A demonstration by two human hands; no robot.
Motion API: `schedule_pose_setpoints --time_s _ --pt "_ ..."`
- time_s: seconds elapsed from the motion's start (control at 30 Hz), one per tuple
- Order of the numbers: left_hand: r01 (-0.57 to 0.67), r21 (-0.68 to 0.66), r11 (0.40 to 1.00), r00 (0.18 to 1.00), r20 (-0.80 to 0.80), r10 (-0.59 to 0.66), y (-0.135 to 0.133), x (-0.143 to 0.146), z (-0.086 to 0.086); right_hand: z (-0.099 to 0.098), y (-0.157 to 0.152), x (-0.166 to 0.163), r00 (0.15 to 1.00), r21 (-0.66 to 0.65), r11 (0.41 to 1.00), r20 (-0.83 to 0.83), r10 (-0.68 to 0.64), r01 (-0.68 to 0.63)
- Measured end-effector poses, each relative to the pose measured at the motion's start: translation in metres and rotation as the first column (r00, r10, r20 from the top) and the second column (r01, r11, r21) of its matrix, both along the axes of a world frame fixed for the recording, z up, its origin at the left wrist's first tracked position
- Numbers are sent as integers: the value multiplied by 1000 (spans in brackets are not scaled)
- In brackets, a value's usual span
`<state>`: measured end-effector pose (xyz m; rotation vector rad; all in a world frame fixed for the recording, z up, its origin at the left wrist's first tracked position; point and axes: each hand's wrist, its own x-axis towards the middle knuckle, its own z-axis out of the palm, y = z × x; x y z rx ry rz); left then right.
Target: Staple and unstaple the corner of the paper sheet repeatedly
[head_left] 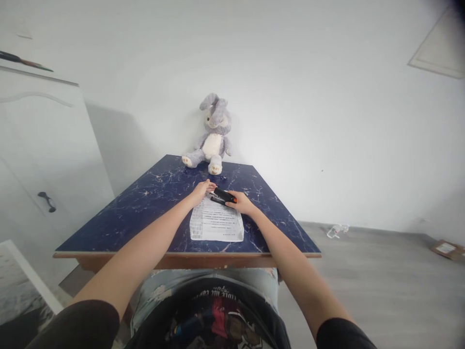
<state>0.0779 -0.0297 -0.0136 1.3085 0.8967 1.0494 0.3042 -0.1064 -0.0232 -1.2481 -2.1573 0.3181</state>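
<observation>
A black stapler [224,195] with an orange mark near its back end lies over the far edge of a stack of printed paper [218,220]. My right hand [240,202] is closed around the stapler's back end from the right. At the far left corner of the paper is my left hand [200,192], its fingers stretched out toward the stapler's front end. Whether those fingertips touch the stapler or the paper I cannot tell. The stapler's jaws look parted, with the paper's far edge at them.
The sheets rest on a blue marble-patterned table [152,194] with a wooden edge. A grey plush rabbit [213,140] sits at its back against the wall. To the left stands a white cabinet [43,145]. A cardboard box [447,249] and a clear plastic item [337,230] lie on the floor at right.
</observation>
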Motion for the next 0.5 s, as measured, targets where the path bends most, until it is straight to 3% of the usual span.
schedule_pose_setpoints --time_s 0.13,0.23,0.37,0.5 --pt "184 -23 983 980 74 -182 -4 6 -4 -2 0 -2 996 4 1000 -85 28 -28" --pt "263 46 964 943 200 -267 -1 7 -5 -1 -1 -2 962 -23 999 -269 33 -41" --pt "373 165 913 860 307 -407 7 -3 0 4 -4 1 795 -70 991 -605 49 -115" --pt "508 181 842 818 206 -537 4 -20 7 6 -6 7 705 -135 956 -703 94 -262"
